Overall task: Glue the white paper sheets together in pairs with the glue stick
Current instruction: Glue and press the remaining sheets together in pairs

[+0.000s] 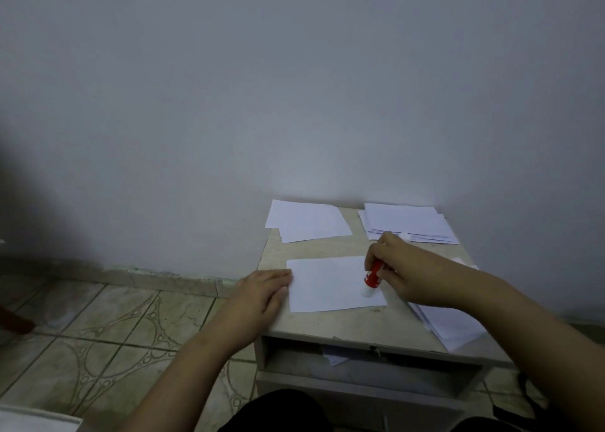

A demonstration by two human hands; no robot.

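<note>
A single white paper sheet (327,282) lies flat in the middle of the small table (343,327). My left hand (262,292) rests palm down on the sheet's left edge, fingers flat. My right hand (397,268) grips a red glue stick (372,276), tilted, with its white tip touching the sheet near the lower right corner. A pair of white sheets (307,220) lies at the back left of the table. A stack of sheets (409,222) sits at the back right, with the white glue cap (405,235) on its front edge.
More white sheets (448,325) lie under my right forearm at the table's right side, overhanging the front edge. The table stands against a plain wall in a corner. An open shelf below holds a scrap of paper (334,358). Patterned floor tiles (114,327) stretch to the left.
</note>
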